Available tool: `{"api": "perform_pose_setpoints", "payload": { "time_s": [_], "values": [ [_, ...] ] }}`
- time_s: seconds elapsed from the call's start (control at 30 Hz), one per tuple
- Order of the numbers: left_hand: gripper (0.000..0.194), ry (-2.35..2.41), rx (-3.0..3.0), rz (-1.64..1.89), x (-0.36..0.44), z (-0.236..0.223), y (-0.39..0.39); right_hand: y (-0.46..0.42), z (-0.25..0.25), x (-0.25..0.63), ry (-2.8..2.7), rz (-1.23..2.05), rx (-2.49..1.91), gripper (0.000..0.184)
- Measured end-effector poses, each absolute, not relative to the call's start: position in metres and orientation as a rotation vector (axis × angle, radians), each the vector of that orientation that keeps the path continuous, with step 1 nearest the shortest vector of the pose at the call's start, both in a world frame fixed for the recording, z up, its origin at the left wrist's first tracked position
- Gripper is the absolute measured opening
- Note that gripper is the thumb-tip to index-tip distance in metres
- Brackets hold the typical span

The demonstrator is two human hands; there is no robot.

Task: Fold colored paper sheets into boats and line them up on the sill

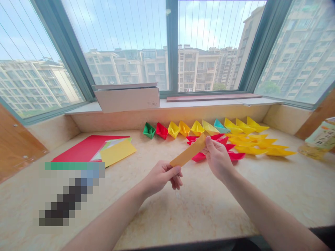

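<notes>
Between my two hands is a folded strip of yellow-orange paper [188, 152], held up at a slant over the counter. My left hand [167, 174] pinches its lower left end between thumb and fingers. At the upper right end, my right hand [215, 155] grips it the same way. Just behind my right hand lie several red paper boats [200, 157], partly hidden by the hand and the strip. Several yellow paper boats [251, 150] sit to the right of them.
A row of paper boats, from a green one [149, 130] rightward, lines the back wall. Red sheets [83, 146] and a yellow sheet [119, 152] lie at left, near a pixelated patch. A white box [128, 98] rests on the sill; a clear bottle [320, 139] stands at right.
</notes>
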State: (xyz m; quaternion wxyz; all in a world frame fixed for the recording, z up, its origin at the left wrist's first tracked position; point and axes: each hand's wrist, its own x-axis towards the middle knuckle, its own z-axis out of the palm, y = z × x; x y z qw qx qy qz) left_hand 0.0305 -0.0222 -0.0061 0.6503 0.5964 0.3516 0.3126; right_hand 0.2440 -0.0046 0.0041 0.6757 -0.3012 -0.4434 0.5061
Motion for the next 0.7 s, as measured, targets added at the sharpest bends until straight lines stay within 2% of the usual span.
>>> {"api": "perform_pose_setpoints", "payload": {
  "time_s": [0.17,0.27,0.4,0.57,0.7],
  "values": [
    [0.043,0.767,1.393,0.675,0.032,-0.007,-0.022,-0.003,-0.001,0.248,-1.088,0.879,-0.808,0.039],
    [0.045,0.838,1.449,0.794,0.031,-0.007,-0.017,-0.006,0.001,0.247,-1.185,0.764,-0.943,0.043],
    [0.047,0.958,1.599,0.936,0.028,-0.007,-0.014,-0.014,0.002,0.237,-1.333,0.787,-1.035,0.048],
    [0.039,1.005,1.781,0.816,0.033,-0.011,-0.019,-0.019,-0.005,0.224,-1.417,0.811,-1.056,0.054],
    [0.03,0.946,1.665,0.76,0.035,-0.014,-0.02,-0.019,-0.005,0.225,-1.457,0.911,-0.985,0.051]
  ]
}}
